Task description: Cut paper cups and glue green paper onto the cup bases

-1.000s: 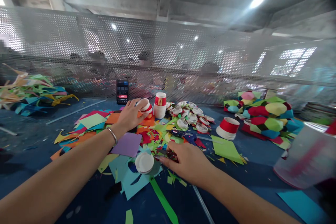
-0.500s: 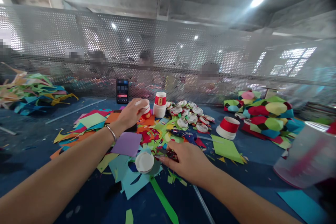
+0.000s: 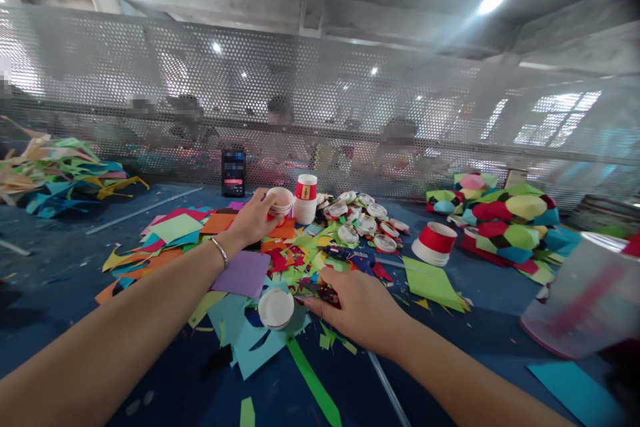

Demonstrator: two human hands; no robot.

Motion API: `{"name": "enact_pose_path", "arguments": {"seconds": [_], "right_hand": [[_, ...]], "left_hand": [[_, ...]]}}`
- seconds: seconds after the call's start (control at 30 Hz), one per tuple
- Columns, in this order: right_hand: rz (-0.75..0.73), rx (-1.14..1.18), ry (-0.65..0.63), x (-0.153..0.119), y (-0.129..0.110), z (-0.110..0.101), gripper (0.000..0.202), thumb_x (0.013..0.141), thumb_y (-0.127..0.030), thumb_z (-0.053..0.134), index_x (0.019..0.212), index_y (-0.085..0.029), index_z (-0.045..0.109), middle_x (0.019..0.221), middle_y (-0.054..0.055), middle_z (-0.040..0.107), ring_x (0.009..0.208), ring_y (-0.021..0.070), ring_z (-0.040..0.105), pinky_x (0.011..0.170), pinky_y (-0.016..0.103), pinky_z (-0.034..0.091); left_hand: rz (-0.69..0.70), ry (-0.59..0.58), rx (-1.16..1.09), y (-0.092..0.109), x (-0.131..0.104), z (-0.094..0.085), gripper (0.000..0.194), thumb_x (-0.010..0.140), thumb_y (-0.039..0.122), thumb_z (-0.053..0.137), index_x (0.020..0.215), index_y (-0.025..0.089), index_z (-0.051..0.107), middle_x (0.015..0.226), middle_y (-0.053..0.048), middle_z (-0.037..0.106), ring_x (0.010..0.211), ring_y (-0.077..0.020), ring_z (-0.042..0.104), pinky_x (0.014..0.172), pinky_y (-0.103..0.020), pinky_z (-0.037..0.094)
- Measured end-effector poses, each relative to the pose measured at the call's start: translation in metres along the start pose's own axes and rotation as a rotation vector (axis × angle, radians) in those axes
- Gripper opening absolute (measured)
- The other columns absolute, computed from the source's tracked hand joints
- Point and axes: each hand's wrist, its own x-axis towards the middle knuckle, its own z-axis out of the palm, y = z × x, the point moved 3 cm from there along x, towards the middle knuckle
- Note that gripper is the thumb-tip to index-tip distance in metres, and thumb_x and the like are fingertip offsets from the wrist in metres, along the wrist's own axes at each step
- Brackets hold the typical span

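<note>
My left hand [image 3: 257, 213], a bracelet on its wrist, grips a red-and-white paper cup [image 3: 283, 199], with the cup's mouth tilted toward me. Right beside it stands a stack of paper cups [image 3: 305, 208], the top one red and upside down. My right hand [image 3: 357, 303] is closed around scissors [image 3: 320, 291], whose handles are partly hidden by the fingers. Just left of the scissor tips lies a round white cup bottom [image 3: 276, 309], on light blue cut paper [image 3: 245, 340]. Purple paper [image 3: 243, 273] lies below my left hand.
Cut cup bottoms [image 3: 367, 221] are heaped behind my right hand, near a dark glue gun [image 3: 345, 253]. Farther right are a red-and-white cup [image 3: 434, 243], colourful paper balls [image 3: 515, 220] and a translucent bucket [image 3: 580, 300]. A phone [image 3: 233, 173] stands before the perforated divider [image 3: 340, 93].
My left hand has shifted slightly right with the paper cup, and the cup's mouth now faces me more. My right hand and the scissors stay nearly still.
</note>
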Motion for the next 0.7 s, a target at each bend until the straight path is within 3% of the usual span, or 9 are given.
{"name": "enact_pose_path", "arguments": {"seconds": [0.2, 0.37, 0.53, 0.6, 0.7], "right_hand": [[-0.002, -0.007, 0.002, 0.000, -0.001, -0.001, 0.038, 0.089, -0.057, 0.054, 0.078, -0.021, 0.052, 0.061, -0.002, 0.054, 0.053, 0.0116, 0.041, 0.049, 0.028, 0.014], [0.004, -0.012, 0.011, 0.001, -0.001, -0.001, 0.039, 0.088, -0.058, 0.054, 0.078, -0.021, 0.053, 0.061, -0.002, 0.055, 0.053, 0.0116, 0.041, 0.049, 0.028, 0.013], [0.011, -0.031, -0.005, 0.000, -0.001, -0.001, 0.038, 0.089, -0.057, 0.054, 0.081, -0.021, 0.055, 0.064, 0.000, 0.058, 0.056, 0.0134, 0.046, 0.049, 0.027, 0.015], [0.016, -0.034, -0.014, 0.000, -0.001, -0.001, 0.037, 0.089, -0.057, 0.054, 0.081, -0.021, 0.056, 0.065, 0.000, 0.060, 0.057, 0.0140, 0.049, 0.049, 0.027, 0.016], [0.020, -0.038, -0.033, 0.000, -0.001, -0.001, 0.036, 0.088, -0.056, 0.054, 0.082, -0.021, 0.058, 0.068, 0.001, 0.062, 0.059, 0.0155, 0.053, 0.049, 0.027, 0.018]], "left_hand": [[-0.047, 0.026, 0.005, 0.002, -0.001, -0.014, 0.025, 0.088, 0.044, 0.056, 0.097, 0.021, 0.056, 0.116, -0.009, 0.051, 0.100, -0.0238, 0.062, 0.087, -0.035, 0.053], [-0.053, -0.018, -0.004, 0.001, 0.000, -0.008, 0.033, 0.095, 0.050, 0.044, 0.104, 0.022, 0.059, 0.121, -0.009, 0.054, 0.105, -0.0229, 0.061, 0.089, -0.034, 0.052], [-0.038, -0.038, 0.023, 0.005, 0.000, -0.004, 0.034, 0.098, 0.046, 0.038, 0.107, 0.024, 0.062, 0.118, -0.008, 0.058, 0.119, -0.0250, 0.052, 0.101, -0.041, 0.045], [-0.038, -0.008, 0.044, 0.012, 0.001, -0.013, 0.032, 0.097, 0.046, 0.040, 0.104, 0.023, 0.062, 0.124, -0.010, 0.055, 0.127, -0.0287, 0.046, 0.105, -0.047, 0.040], [-0.047, 0.096, 0.080, 0.039, 0.006, -0.042, 0.033, 0.096, 0.046, 0.042, 0.108, 0.021, 0.060, 0.142, -0.014, 0.041, 0.134, -0.0352, 0.035, 0.108, -0.056, 0.032]]}}
